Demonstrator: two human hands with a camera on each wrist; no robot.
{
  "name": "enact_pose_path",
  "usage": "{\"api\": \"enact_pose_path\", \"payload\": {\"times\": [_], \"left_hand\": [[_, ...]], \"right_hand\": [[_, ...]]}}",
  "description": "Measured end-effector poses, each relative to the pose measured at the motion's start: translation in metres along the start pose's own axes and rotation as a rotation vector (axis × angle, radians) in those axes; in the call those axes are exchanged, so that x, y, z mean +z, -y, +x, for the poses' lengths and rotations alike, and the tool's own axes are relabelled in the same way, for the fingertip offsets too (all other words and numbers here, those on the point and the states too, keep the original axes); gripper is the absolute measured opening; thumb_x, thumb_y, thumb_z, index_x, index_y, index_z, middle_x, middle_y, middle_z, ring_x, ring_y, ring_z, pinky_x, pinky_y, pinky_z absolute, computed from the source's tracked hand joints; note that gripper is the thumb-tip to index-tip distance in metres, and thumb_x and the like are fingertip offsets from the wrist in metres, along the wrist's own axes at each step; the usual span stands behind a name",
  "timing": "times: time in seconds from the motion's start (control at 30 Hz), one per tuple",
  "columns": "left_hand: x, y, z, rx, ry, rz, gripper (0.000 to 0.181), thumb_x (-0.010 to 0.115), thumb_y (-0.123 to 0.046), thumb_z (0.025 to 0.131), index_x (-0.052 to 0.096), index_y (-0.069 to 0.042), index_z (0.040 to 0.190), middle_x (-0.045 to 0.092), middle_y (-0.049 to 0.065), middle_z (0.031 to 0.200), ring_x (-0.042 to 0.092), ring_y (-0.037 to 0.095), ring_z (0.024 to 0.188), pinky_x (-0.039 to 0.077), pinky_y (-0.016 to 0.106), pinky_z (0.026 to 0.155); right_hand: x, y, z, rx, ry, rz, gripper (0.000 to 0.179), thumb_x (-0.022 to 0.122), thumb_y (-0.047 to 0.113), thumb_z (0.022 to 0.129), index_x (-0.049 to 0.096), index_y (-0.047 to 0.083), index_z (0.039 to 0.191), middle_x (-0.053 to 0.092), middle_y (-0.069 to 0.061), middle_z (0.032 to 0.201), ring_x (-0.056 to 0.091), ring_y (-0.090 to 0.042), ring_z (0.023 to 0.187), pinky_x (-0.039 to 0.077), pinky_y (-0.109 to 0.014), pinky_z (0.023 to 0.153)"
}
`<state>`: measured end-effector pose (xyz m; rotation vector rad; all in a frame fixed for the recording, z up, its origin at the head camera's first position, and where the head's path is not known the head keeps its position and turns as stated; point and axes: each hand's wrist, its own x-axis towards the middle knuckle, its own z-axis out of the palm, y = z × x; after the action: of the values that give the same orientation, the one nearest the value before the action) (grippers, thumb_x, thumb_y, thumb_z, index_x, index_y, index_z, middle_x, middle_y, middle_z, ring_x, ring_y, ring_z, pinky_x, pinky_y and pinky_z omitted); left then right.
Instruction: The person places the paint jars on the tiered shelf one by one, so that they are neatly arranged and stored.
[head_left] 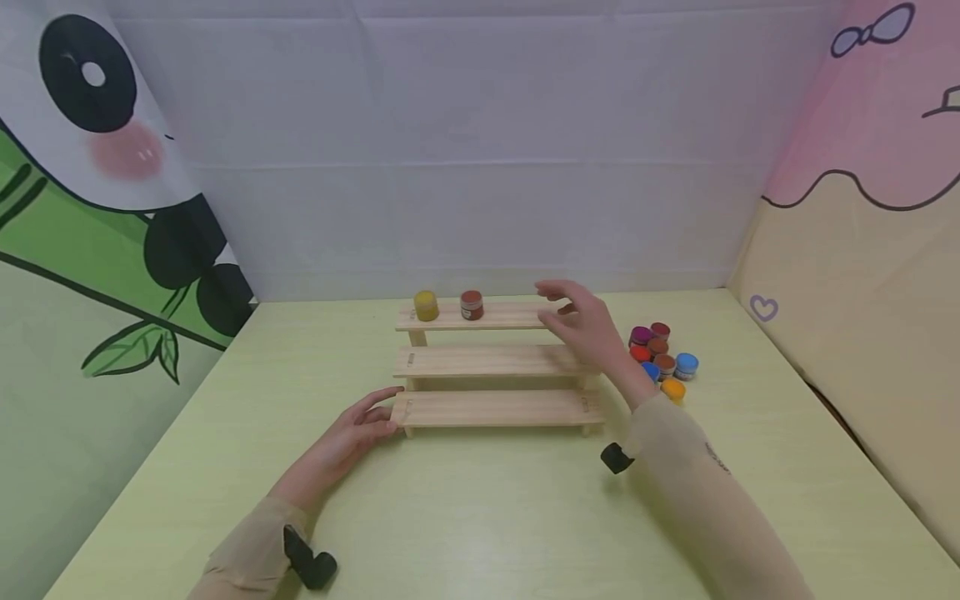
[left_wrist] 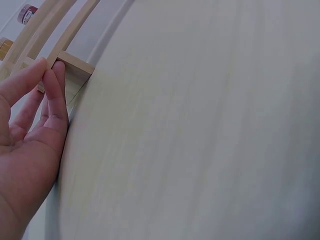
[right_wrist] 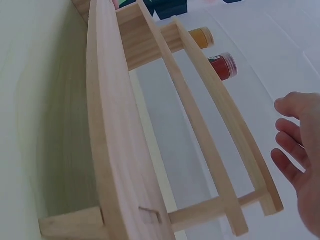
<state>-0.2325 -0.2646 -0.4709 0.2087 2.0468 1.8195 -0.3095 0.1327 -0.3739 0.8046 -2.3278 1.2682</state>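
A three-tier wooden display rack (head_left: 495, 408) stands on the table. At its left end, my left hand (head_left: 352, 437) pinches the corner of the lowest tier between thumb and fingers, as the left wrist view also shows. On the top tier sit a yellow paint jar (head_left: 426, 306) and, to its right, a red-brown paint jar (head_left: 472, 305). My right hand (head_left: 585, 329) hovers over the right end of that tier, fingers loosely bent. Nothing shows between those fingers in the right wrist view, where the hand (right_wrist: 302, 150) is beyond the top board.
Right of the rack, several small paint jars in purple, red, brown, blue and orange stand clustered, including a light blue jar (head_left: 686, 366) and an orange jar (head_left: 672, 390). A white cloth backdrop (head_left: 480, 167) rises behind the table, with printed panels on both sides.
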Motion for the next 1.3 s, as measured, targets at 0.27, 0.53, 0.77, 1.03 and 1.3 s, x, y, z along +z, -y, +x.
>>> {"api": "enact_pose_path", "payload": {"times": [0.27, 0.53, 0.77, 1.03, 1.3], "left_hand": [[0.000, -0.001, -0.001, 0.004, 0.005, 0.003, 0.066, 0.058, -0.016, 0.099, 0.026, -0.014, 0.156, 0.062, -0.007, 0.121, 0.060, 0.007, 0.110, 0.045, 0.021, 0.094], [-0.001, -0.001, 0.001, 0.006, 0.012, -0.005, 0.065, 0.058, -0.015, 0.099, 0.026, -0.014, 0.155, 0.062, -0.007, 0.121, 0.059, 0.008, 0.110, 0.045, 0.022, 0.094], [0.000, -0.001, 0.000, 0.009, 0.009, -0.002, 0.064, 0.057, -0.015, 0.099, 0.026, -0.014, 0.155, 0.062, -0.006, 0.121, 0.059, 0.009, 0.109, 0.045, 0.022, 0.094], [0.000, -0.002, 0.000, 0.004, 0.006, 0.002, 0.065, 0.058, -0.015, 0.099, 0.026, -0.014, 0.155, 0.061, -0.005, 0.123, 0.059, 0.009, 0.110, 0.045, 0.021, 0.095], [0.000, -0.002, 0.000, 0.000, 0.001, 0.015, 0.064, 0.057, -0.018, 0.099, 0.026, -0.016, 0.155, 0.061, -0.004, 0.124, 0.059, 0.010, 0.111, 0.044, 0.021, 0.096]], "right_hand": [[-0.017, -0.008, -0.021, -0.080, -0.069, -0.023, 0.043, 0.067, 0.007, 0.092, 0.058, 0.009, 0.134, 0.064, -0.012, 0.126, 0.059, -0.028, 0.113, 0.054, -0.046, 0.086], [-0.032, -0.017, -0.044, -0.109, -0.080, -0.130, 0.047, 0.072, 0.004, 0.088, 0.059, 0.010, 0.133, 0.066, -0.008, 0.125, 0.059, -0.021, 0.111, 0.052, -0.033, 0.088], [-0.041, -0.021, -0.062, -0.118, -0.055, -0.172, 0.048, 0.074, 0.003, 0.085, 0.060, 0.008, 0.131, 0.066, -0.009, 0.126, 0.058, -0.022, 0.113, 0.049, -0.027, 0.088], [-0.050, -0.030, -0.083, -0.073, -0.032, -0.238, 0.045, 0.073, 0.001, 0.086, 0.061, 0.006, 0.129, 0.065, -0.012, 0.124, 0.058, -0.022, 0.107, 0.049, -0.028, 0.085], [-0.059, -0.037, -0.095, -0.035, 0.007, -0.304, 0.047, 0.074, 0.005, 0.086, 0.060, 0.007, 0.131, 0.064, -0.011, 0.129, 0.058, -0.023, 0.115, 0.047, -0.029, 0.097]]}}
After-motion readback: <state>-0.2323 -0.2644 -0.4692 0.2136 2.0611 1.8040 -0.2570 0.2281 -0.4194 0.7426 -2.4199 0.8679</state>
